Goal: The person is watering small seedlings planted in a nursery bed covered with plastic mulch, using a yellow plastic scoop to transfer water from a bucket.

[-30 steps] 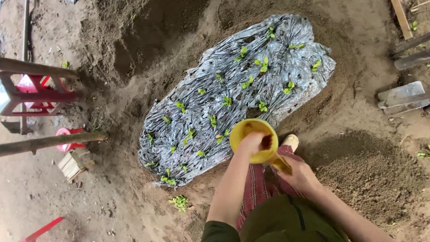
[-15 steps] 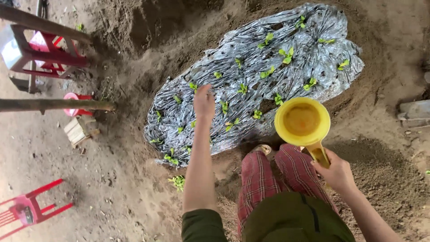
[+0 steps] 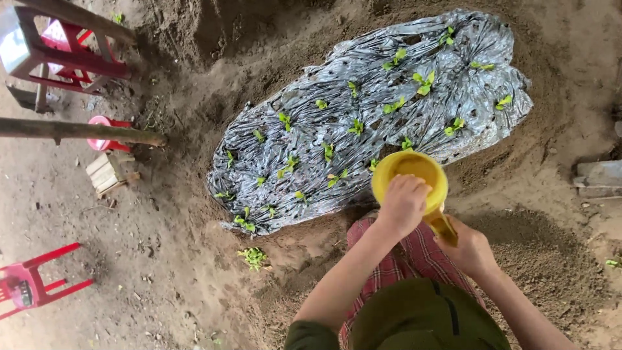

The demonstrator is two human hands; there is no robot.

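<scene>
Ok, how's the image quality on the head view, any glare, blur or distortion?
Head view: soft, even daylight with no hard shadows; mild glare on the crinkled silver sheet; wide-angle bending at the edges; left hand and yellow scoop slightly soft, right hand and seedlings reasonably sharp.

Your yellow scoop (image 3: 414, 170) sits at the 5 o'clock edge of silver-grey plastic sheet (image 3: 363, 123) dotted with green seedlings (image 3: 424, 82); red-checked trousers (image 3: 389, 266) below.

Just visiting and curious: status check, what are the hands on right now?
Right hand grips the yellow plastic scoop's handle. Left hand dips into its bowl. Silver plastic sheet with green seedlings just beyond; nothing between.
</scene>
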